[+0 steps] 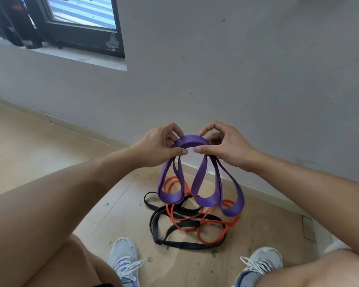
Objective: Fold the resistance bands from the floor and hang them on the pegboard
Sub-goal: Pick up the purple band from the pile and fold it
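- The left hand point(160, 146) pinches the purple resistance band point(199, 183) between thumb and curled fingers, closed on the left end of the band's gathered top.
- The right hand point(226, 146) mirrors it — thumb tip pointing toward the left thumb, forefinger arched over the top, closed on the right end of the same arch.
- The two thumbs nearly meet in front of the band, just apart.
- Between the hands the band forms a short flat arch running left to right; from it several loops hang straight down, so the band's long axis is vertical, with the rounded loop ends pointing at the floor.
- The loops hang clear in the air above the other bands, in front of the grey wall point(236, 69).
- Below, on the wooden floor point(39, 152), an orange resistance band point(216, 238) and a black resistance band point(182, 244) lie tangled together in loose coils, close to the skirting.
- Two grey lace-up trainers — left point(124, 257), right point(259, 264) — stand just short of the pile.
- A dark-framed window point(81, 25) sits high in the wall at upper left.
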